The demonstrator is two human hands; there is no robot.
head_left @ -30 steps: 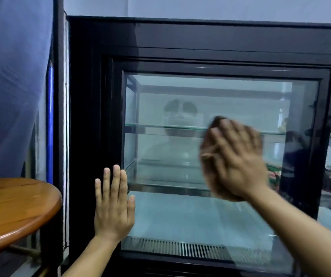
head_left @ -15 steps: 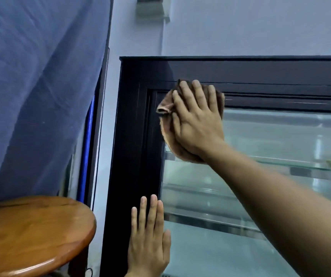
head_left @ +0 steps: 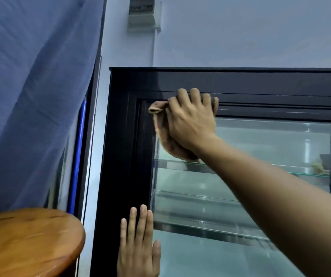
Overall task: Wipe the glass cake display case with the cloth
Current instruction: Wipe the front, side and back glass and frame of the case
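At the far left a blue curtain (head_left: 30, 96) is seen hanging, with a round wooden table (head_left: 26, 242) below it at the near left. Neither is touched.

The left hand (head_left: 138, 248) is laid flat against the lower left of the display case (head_left: 120, 156), fingers straight and close together, across the black frame and the edge of the glass. It is kept where it was a second ago, so it is judged to be a brace only.

The cloth (head_left: 164, 140) is found at the upper left corner of the glass pane (head_left: 260, 146), pressed partly against the glass and partly against the black rail above it. A second ago it was held at the middle of the pane; half a second ago it was already brought up into this corner, and since then it is shifted only slightly, upward onto the rail. A loose fold is seen sticking out to the left beside the thumb.

The right hand (head_left: 190, 120) is spread over the cloth, fingers extended and pressing it to the surface rather than gripping it. The two hands are well apart, one high and one low.

The wiping is thus judged to be carried to the top edge, from which a pass rightward along the pane can be made. Farther right, the glass and the shelves (head_left: 240, 169) behind it are left uncovered by the cloth.
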